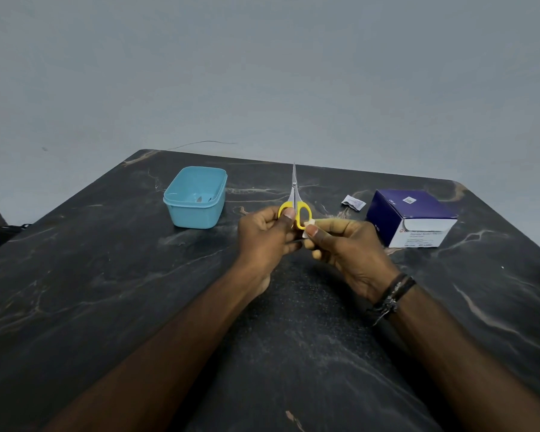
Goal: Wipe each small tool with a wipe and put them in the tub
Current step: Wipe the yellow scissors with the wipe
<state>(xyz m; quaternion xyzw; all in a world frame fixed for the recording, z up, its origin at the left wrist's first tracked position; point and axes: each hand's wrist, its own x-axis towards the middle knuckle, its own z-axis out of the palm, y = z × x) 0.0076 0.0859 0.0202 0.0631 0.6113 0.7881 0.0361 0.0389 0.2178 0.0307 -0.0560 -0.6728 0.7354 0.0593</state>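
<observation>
A dark marbled counter point(106, 291) fills the lower view, its near edge and right corner cut off by the frame, with a plain grey wall behind it. At the right sits a purple and white box point(413, 217); its printed label is too blurred to read. At the left stands a light blue tub point(195, 198), open at the top, with one or two small metal pieces on its floor that are hard to make out.

Both forearms reach in from the bottom edge. The left hand point(264, 235) grips the yellow-handled scissors point(294, 201) by the handle loops, thumb pressed on the left loop, blades closed and pointing up and away. The scissors are held above the counter between tub and box, well apart from the tub. The right hand point(346, 244), with dark bracelets point(393, 294) at the wrist, has its fingers curled and its thumb pinching a small white wipe point(307, 229) against the right handle loop; most of the wipe is hidden by the fingers.

A small torn packet point(353, 202) lies just left of the box.
</observation>
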